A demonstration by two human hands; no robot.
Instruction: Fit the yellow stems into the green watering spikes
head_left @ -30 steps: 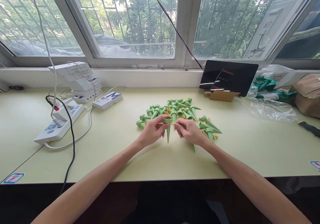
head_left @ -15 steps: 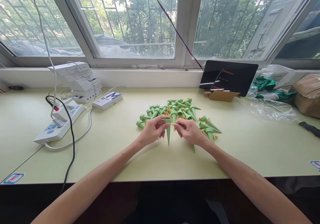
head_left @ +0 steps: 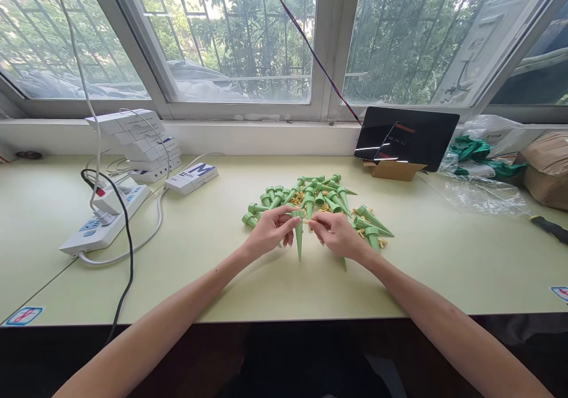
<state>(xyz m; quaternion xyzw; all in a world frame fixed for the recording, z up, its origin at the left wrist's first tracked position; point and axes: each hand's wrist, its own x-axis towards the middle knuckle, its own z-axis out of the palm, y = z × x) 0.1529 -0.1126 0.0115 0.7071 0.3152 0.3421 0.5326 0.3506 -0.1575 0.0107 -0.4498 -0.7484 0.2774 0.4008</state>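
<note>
My left hand [head_left: 271, 231] pinches a green plastic watering spike [head_left: 299, 241] by its capped top, and the pointed end hangs down over the desk. Fingers closed, my right hand [head_left: 336, 234] holds a small yellow valve piece [head_left: 306, 221] against the side of the spike's top. Most of the piece is covered by the fingertips. Below the right hand, the tip of another green spike [head_left: 344, 264] shows. Just behind both hands lies a pile of green spikes [head_left: 309, 196], with small yellow pieces [head_left: 329, 207] scattered among them.
On the left are a white power strip [head_left: 106, 223] with cables, stacked white boxes [head_left: 148, 146] and a single flat box [head_left: 193, 179]. A dark tablet [head_left: 406, 139] leans on a cardboard stand [head_left: 394, 170]. Plastic wrap [head_left: 486, 194] and a black-handled tool [head_left: 549, 229] lie right.
The spike in my left hand has tilted slightly, its tip a little lower and its cap more turned. My right hand stays almost in place beside it.
</note>
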